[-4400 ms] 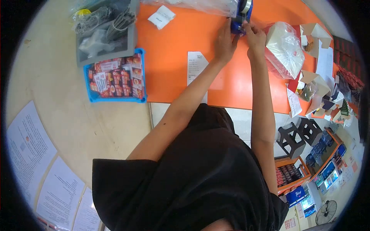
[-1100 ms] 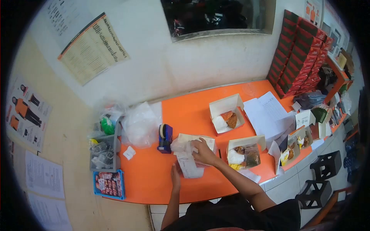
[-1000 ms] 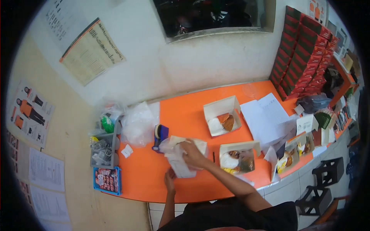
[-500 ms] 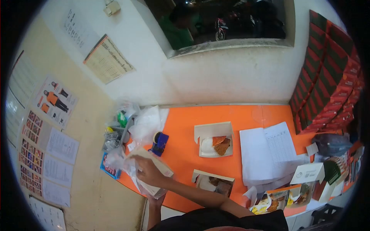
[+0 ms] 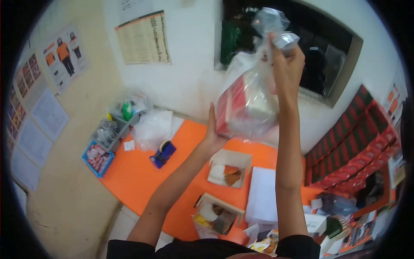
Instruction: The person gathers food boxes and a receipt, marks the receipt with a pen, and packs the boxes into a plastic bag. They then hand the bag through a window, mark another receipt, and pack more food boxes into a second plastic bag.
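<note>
A clear plastic bag with a red and white box inside is held up in front of the window opening. My right hand is closed round the gathered top of the bag. Beneath and beside the box, my left hand supports it from the lower left, thumb pointing up and apart from the fingers, which are partly hidden under the bag. Below on the orange table are an open box of rice and chicken and a second open food box.
A blue tape dispenser, plastic bags, a grey tray and a blue basket lie on the left. White papers and stacked red boxes are on the right, with more food boxes at the front right.
Both hands have risen from the table's left side to the window, bringing the bagged box up. My right hand now grips the bag's top. The view has shifted.
</note>
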### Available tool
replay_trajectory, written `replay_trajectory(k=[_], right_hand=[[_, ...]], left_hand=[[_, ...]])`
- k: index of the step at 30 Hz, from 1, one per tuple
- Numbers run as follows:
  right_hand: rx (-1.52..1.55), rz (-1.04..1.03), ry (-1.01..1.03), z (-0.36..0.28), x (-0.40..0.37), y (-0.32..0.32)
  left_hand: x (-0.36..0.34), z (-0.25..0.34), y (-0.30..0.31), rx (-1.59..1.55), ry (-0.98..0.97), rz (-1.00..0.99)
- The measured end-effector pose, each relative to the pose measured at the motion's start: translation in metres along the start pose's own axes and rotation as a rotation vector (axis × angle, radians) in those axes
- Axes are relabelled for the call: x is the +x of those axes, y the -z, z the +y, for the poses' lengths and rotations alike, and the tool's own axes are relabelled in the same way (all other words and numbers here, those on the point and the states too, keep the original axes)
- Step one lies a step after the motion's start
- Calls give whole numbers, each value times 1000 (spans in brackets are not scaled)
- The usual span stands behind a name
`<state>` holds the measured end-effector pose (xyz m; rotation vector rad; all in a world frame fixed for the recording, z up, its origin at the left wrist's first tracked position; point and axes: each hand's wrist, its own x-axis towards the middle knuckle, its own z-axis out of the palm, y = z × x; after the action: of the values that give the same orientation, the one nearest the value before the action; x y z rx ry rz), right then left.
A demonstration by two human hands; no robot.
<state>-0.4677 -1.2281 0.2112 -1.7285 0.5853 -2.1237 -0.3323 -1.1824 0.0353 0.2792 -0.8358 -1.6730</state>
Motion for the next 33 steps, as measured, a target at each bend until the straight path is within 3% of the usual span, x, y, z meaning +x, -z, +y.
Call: replay_trajectory(k=[3, 8, 10, 14, 16, 17, 22, 24, 28, 31, 33], right_hand=[[-102, -13, 79, 28, 65, -14], [-341, -23, 189, 111, 129, -38], [-436, 58, 196, 149, 136, -36], [-493, 29, 194, 213, 134, -30], [-394, -89, -92, 221, 123, -33], [-442, -115, -124, 224, 121, -34], [-394, -235, -175, 196, 104, -16], [-386, -38, -136, 195, 89, -4], [-379, 16, -321, 187, 52, 16], [-540, -42, -206, 169, 19, 20], [-556, -48, -225, 171, 14, 16]], left_hand=[[59, 9, -10, -95, 36, 19], [139, 19, -5, -143, -111, 57], [155, 12, 3, 109, -249, 297], [184, 4, 32, 432, -271, 468], [186, 1, 39, 293, -203, 551], [186, -2, 42, 305, -202, 557], [182, -8, 38, 261, -276, 573], [185, -10, 44, 258, -289, 554], [192, -15, 47, 254, -315, 585], [186, -24, 23, 273, -376, 688], [177, -32, -2, 310, -314, 727]])
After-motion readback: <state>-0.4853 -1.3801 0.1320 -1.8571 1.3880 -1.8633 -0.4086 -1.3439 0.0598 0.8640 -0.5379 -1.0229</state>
